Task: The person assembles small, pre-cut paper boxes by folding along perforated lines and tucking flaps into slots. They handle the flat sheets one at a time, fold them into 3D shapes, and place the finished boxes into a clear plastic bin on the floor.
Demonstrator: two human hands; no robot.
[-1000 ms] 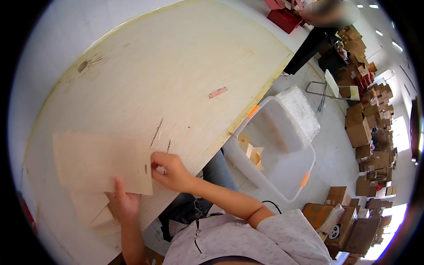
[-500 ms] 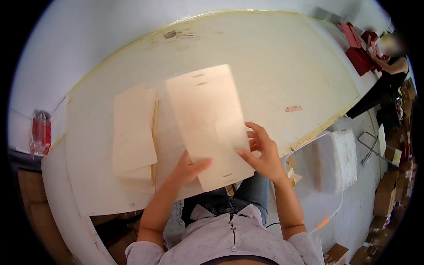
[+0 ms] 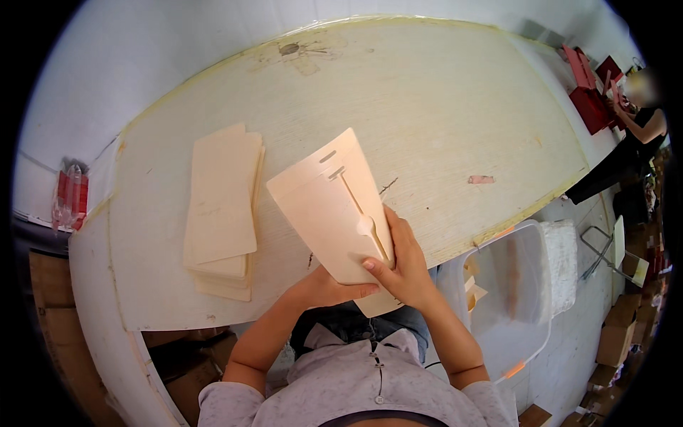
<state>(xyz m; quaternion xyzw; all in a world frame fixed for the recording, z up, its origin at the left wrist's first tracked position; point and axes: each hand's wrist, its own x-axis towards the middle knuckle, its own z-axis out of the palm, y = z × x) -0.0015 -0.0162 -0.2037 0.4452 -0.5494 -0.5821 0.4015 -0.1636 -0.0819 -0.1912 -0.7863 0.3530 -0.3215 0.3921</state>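
Card (image 3: 313, 206): now showing slit (image 3: 353, 193) and round cutout (image 3: 366, 225) clearly, faintly earlier
Left hand (image 3: 321, 290), right hand (image 3: 405, 267): both gripping card's near end
Stack (image 3: 222, 203): unmoved on worktop's (image 3: 441, 99) left

We found no words, labels, brands, numbers or signs that we could read on anything in view, whether close by or farther off.

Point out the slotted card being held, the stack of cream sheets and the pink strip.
Slotted card (image 3: 321, 217): head view, on its face, left of the long slit.
Stack of cream sheets (image 3: 222, 196): head view, middle of the top sheet.
Pink strip (image 3: 481, 180): head view, middle of its upper surface.
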